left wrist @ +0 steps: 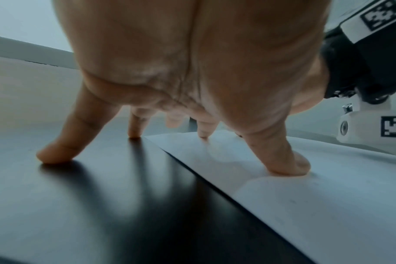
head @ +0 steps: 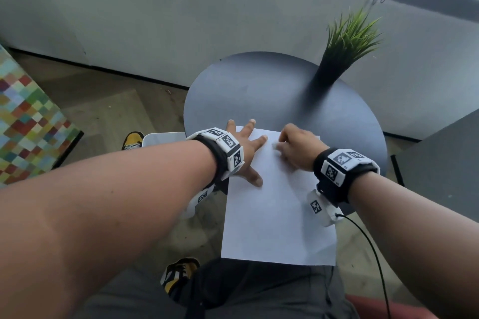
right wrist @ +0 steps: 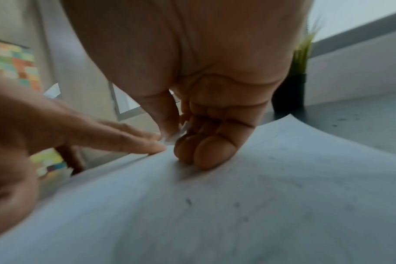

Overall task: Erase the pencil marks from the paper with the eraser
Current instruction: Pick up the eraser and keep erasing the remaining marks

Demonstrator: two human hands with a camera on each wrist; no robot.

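Observation:
A white sheet of paper (head: 277, 215) lies on the round dark table (head: 259, 90), its near end overhanging the edge above my lap. My left hand (head: 245, 147) is spread flat at the sheet's top left. Its thumb (left wrist: 294, 166) and one finger press the paper (left wrist: 305, 196), and the other fingers rest on the table. My right hand (head: 293, 147) is curled at the top of the sheet, pinching a small whitish eraser (head: 276, 146) against it, blurred. In the right wrist view the eraser (right wrist: 181, 128) barely shows between thumb and fingers. Faint dark specks (right wrist: 189, 201) dot the paper.
A black pot of green grass (head: 342, 46) stands at the table's far right. A chequered coloured seat (head: 28, 122) is on the left, and a grey surface (head: 440, 160) on the right. A black cable (head: 373, 254) hangs from my right wrist.

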